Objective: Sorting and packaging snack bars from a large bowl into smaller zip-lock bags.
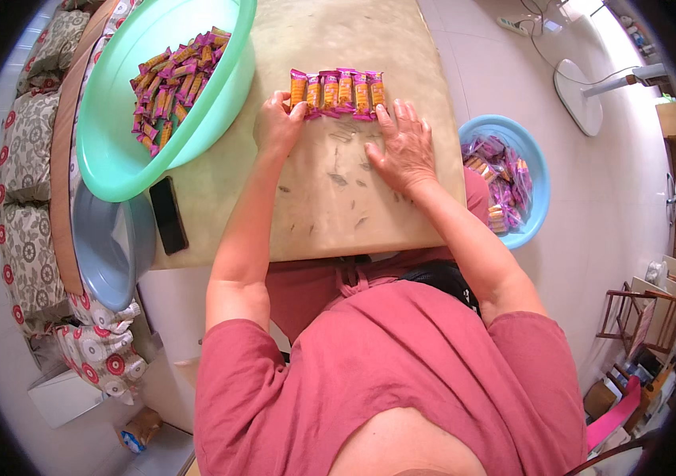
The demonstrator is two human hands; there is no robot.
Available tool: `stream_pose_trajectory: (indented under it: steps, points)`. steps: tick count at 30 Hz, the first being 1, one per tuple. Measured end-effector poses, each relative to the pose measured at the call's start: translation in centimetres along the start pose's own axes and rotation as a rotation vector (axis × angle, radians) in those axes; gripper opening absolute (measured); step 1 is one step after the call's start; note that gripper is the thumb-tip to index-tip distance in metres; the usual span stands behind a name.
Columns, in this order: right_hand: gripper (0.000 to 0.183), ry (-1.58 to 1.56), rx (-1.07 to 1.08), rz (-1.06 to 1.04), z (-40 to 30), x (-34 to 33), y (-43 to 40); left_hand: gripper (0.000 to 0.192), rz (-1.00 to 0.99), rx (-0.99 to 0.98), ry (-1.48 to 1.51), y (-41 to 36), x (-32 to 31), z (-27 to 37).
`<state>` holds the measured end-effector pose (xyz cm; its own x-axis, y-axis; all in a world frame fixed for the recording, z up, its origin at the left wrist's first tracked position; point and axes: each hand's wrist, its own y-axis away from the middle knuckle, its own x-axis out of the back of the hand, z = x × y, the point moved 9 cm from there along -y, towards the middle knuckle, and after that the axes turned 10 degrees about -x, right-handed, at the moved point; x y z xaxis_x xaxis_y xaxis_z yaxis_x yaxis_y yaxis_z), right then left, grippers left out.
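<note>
A row of several small wrapped snack sticks (338,93), in purple and orange wrappers, lies side by side on the table (314,208). My left hand (278,125) pinches the lower part of the leftmost stick (298,87) between thumb and fingers. At the other end of the row, my right hand (403,146) rests palm down on the tabletop with its fingers spread. Its index fingertip touches the lower end of the rightmost stick (376,86). A large green plastic basin (219,143) stands tilted at the left, with many loose wrapped sticks (171,83) inside.
A black smartphone (168,214) lies near the table's left edge, beside a grey-blue basin (102,244). Right of the table, a blue tub (543,178) holds clear bags of sticks (501,178). A patterned cushioned sofa (31,178) runs along the left. A stand base (576,98) is on the floor.
</note>
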<state>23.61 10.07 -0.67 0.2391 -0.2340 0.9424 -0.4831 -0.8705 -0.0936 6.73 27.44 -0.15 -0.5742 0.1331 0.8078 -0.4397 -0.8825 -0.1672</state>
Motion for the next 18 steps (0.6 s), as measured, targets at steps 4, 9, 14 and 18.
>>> stream_pose_trajectory:
  steps: [4, 9, 14, 18]
  points:
    - [0.068, -0.009, -0.004, 0.019, 0.0, 0.1, 0.1, 0.036, -0.009, -0.011, -0.018, 0.1, -0.1, 0.0]
    - [0.072, 0.002, 0.004, 0.014, -0.1, -0.2, 0.0, 0.038, 0.021, -0.086, -0.094, 0.4, 0.3, 0.1]
    - [0.07, -0.001, 0.01, 0.017, -0.8, 0.1, 0.1, 0.025, 0.218, -0.38, -0.017, 4.1, 5.0, 4.2]
    - [0.071, 0.002, 0.031, 0.015, -0.7, 0.3, 0.2, 0.013, 0.092, -0.442, 0.179, 7.1, 13.4, 10.2]
